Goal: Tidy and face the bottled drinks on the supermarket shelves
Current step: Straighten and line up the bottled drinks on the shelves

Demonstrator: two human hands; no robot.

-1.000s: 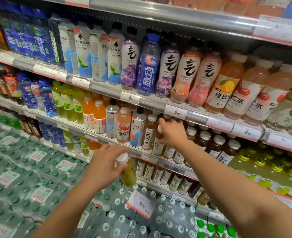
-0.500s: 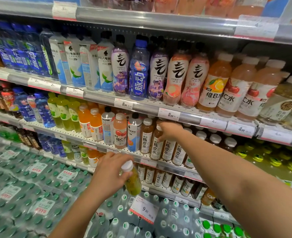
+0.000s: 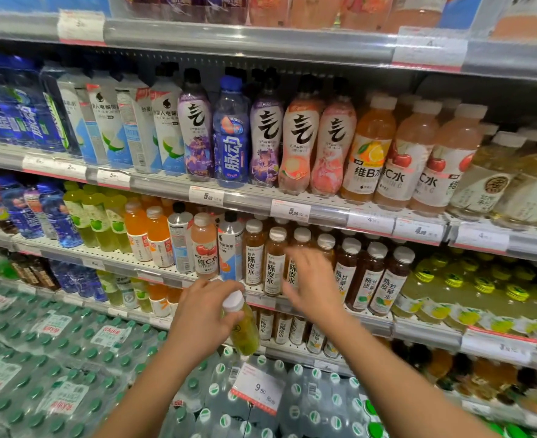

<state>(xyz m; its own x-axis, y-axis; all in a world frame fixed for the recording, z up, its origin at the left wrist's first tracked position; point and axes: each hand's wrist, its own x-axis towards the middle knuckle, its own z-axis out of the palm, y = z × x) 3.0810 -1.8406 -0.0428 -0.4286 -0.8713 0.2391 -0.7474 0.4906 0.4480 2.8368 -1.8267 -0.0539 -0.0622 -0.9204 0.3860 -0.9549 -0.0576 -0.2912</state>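
Yellow bottle in my left hand, right hand at the tea row.

My left hand [image 3: 204, 320] grips the bottle [image 3: 243, 330] by its neck, tilted, before the shelf's [image 3: 153, 270] front edge; my right hand [image 3: 311, 279], blurred, fingers spread, holds nothing before the tea bottles [image 3: 275, 260].

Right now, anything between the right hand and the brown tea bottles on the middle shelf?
Nothing visible. The right hand is blurred, open in front of the tea bottles. The left hand holds a yellow bottle lower left, out of the way.

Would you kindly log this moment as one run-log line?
left hand: grips yellow-green bottle | right hand: open, before amber bottles | facing unfinished
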